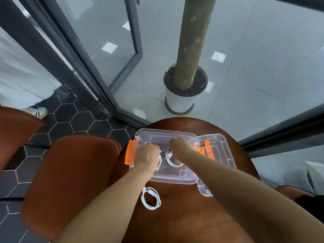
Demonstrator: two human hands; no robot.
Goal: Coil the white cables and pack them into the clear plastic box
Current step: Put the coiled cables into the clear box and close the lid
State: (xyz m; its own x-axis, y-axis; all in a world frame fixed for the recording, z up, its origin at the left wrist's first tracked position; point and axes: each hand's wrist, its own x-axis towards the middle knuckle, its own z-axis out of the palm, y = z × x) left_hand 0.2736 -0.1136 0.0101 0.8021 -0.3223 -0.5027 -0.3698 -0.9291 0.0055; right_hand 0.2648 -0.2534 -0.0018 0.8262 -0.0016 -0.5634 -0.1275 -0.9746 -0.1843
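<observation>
Clear plastic box [165, 137] is sitting near the far edge of the round brown desk [192, 216], with its lid [220, 155] lying just beside it toward the right edge. Left hand [146, 155] and right hand [180, 146] are both reaching inside, each grip curled onto a white cable [172, 161]; exact pinch cannot be told. A coiled white cable [150, 198] is lying on the desk just nearer than the box.

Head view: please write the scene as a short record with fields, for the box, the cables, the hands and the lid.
surface: round brown table
clear box: open, orange latch on its left end
cables in box: white coils under both hands
cable outside: one coiled white cable on the table, in front of the box
left hand: inside the box
right hand: inside the box
lid: lying right of the box, partly under it
</observation>
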